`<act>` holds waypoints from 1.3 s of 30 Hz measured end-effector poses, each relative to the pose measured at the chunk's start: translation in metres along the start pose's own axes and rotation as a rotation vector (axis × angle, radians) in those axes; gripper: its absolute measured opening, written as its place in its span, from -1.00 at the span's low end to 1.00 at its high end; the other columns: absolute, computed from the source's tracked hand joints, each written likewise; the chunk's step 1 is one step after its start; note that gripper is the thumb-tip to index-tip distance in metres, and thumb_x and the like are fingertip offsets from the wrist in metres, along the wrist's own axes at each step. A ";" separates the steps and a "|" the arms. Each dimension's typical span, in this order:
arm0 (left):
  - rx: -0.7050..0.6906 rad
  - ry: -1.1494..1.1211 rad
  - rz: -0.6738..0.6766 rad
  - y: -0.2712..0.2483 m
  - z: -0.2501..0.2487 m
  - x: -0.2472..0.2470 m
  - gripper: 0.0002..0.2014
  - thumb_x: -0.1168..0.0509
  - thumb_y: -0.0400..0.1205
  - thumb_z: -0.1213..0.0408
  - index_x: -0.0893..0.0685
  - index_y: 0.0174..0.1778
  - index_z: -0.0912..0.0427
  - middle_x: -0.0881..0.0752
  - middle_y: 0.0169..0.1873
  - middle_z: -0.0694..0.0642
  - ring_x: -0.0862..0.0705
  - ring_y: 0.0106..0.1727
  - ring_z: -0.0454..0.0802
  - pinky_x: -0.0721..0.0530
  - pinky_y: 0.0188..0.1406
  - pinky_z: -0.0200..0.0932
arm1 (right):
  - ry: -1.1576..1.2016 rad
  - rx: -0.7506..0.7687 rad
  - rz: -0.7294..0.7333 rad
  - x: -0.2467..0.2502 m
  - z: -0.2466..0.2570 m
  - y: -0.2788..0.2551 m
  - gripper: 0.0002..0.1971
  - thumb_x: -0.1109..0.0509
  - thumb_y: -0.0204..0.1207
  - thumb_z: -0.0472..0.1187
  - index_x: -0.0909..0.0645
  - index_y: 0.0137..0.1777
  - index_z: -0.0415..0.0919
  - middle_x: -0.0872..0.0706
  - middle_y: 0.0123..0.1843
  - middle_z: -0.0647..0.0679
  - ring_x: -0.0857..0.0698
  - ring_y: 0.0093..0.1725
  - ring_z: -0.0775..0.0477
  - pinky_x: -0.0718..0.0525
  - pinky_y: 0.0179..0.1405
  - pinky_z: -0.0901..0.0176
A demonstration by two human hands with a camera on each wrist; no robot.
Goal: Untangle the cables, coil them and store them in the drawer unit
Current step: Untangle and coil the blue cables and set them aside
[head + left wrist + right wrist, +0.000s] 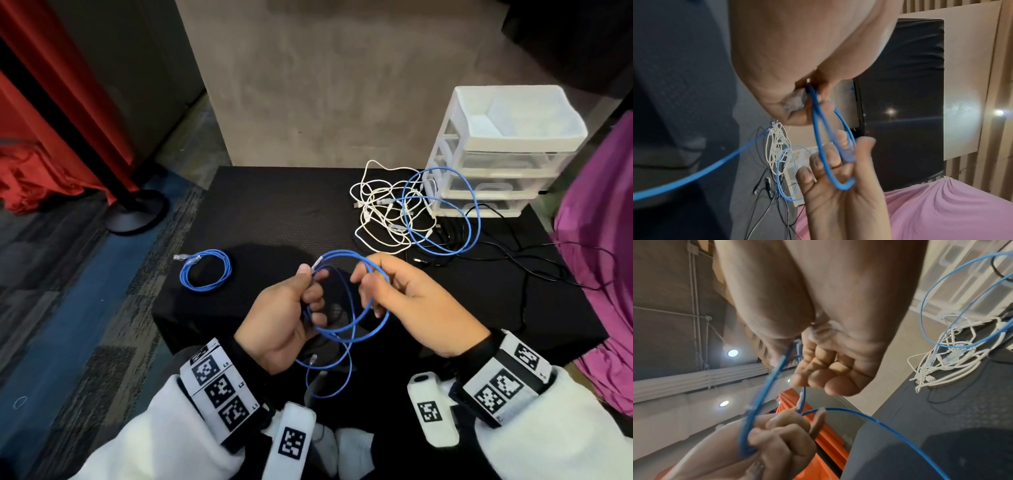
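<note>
Both hands (pixel 284 315) (pixel 407 301) grip blue cable (pixel 356 329) near table's (pixel 274 205) front edge

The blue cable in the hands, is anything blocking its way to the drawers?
Yes. A tangle of white, blue and black cables lies on the mat right against the front of the drawer unit, between it and the blue cable both hands hold.
</note>
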State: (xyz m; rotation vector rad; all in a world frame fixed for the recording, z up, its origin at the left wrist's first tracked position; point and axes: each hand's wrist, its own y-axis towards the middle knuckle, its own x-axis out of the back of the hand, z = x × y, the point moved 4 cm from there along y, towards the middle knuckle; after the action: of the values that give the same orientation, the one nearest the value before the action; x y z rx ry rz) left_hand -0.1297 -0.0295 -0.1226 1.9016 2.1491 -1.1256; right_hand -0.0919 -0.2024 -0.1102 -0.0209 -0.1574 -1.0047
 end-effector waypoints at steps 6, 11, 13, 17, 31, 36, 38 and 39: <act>-0.184 0.500 0.103 -0.009 -0.009 -0.005 -0.68 -0.09 0.87 0.10 -0.64 0.03 0.23 -0.34 -0.47 -0.06 -0.27 -0.44 -0.17 -0.22 -0.56 -0.31 | -0.088 0.029 -0.111 0.006 -0.008 0.009 -0.78 -0.38 0.76 -0.09 -0.68 0.36 0.05 -0.71 0.29 -0.12 -0.66 -0.07 -0.07 -0.73 0.17 0.08; -0.260 0.725 0.141 -0.009 -0.012 -0.005 -0.61 -0.09 0.87 0.10 -0.63 0.04 0.37 -0.36 -0.46 -0.05 -0.26 -0.51 -0.19 -0.25 -0.61 -0.34 | -0.232 0.019 -0.012 0.010 -0.013 0.016 -0.86 -0.45 0.70 -0.10 -0.77 -0.03 -0.11 -0.72 -0.16 -0.35 -0.59 -0.22 -0.09 -0.63 -0.07 -0.22; -0.274 0.776 0.161 -0.007 -0.012 -0.003 -0.60 -0.10 0.86 0.07 -0.67 0.06 0.32 -0.38 -0.44 -0.01 -0.28 -0.50 -0.16 -0.30 -0.59 -0.34 | -0.255 0.024 -0.102 0.018 -0.008 0.020 -0.83 -0.48 0.66 -0.08 -0.78 -0.11 -0.12 -0.66 -0.24 -0.39 -0.52 -0.27 -0.02 -0.57 -0.16 -0.13; -0.311 0.813 0.174 0.001 -0.009 -0.001 -0.63 -0.10 0.85 0.01 -0.68 -0.04 0.17 -0.39 -0.43 0.05 -0.29 -0.51 -0.12 -0.31 -0.60 -0.30 | -0.204 0.020 -0.301 0.036 0.001 0.025 -0.85 -0.52 0.66 -0.23 -0.82 -0.14 -0.16 -0.58 -0.29 -0.46 -0.47 -0.35 0.03 -0.48 -0.23 0.12; -0.698 0.991 -0.055 0.005 -0.021 0.001 -0.71 -0.17 0.84 0.11 -0.66 -0.15 0.06 -0.58 -0.47 -0.23 -0.48 -0.44 -0.26 -0.46 -0.32 -0.30 | -0.030 -0.139 0.137 0.015 -0.013 0.002 -0.70 -0.41 0.69 -0.05 -0.71 0.09 -0.34 -0.73 -0.37 -0.11 -0.44 -0.51 0.08 -0.40 -0.46 0.38; -0.627 0.685 -0.168 0.013 -0.020 0.013 -0.62 -0.14 0.68 -0.23 -0.61 -0.18 -0.02 -0.42 -0.50 -0.12 -0.34 -0.44 -0.06 -0.38 -0.40 -0.03 | 0.005 -0.204 0.115 0.005 -0.029 -0.003 -0.69 -0.38 0.74 -0.06 -0.75 0.08 -0.33 -0.74 -0.31 -0.07 -0.61 -0.35 -0.13 -0.59 -0.34 0.20; -0.613 0.656 -0.203 0.013 -0.019 0.018 -0.61 -0.13 0.66 -0.23 -0.61 -0.19 0.00 -0.42 -0.48 -0.06 -0.34 -0.43 -0.01 -0.38 -0.41 -0.01 | 0.139 -0.220 0.104 -0.004 -0.029 -0.004 -0.67 -0.40 0.69 -0.05 -0.73 0.09 -0.38 -0.74 -0.22 -0.19 -0.73 -0.28 -0.17 -0.68 -0.33 0.20; -0.604 0.660 -0.215 0.012 -0.017 0.019 -0.62 -0.13 0.69 -0.20 -0.61 -0.19 0.01 -0.45 -0.47 -0.05 -0.37 -0.42 0.00 -0.42 -0.41 0.01 | 0.203 -0.228 0.091 -0.008 -0.028 -0.004 -0.67 -0.41 0.66 -0.06 -0.72 0.09 -0.38 -0.74 -0.19 -0.25 -0.77 -0.25 -0.16 -0.72 -0.31 0.19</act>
State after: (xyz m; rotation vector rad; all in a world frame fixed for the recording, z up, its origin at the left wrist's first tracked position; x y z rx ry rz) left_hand -0.1164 -0.0050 -0.1253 1.9123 2.6166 0.2258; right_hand -0.0964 -0.2002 -0.1398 -0.1328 0.1431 -0.9232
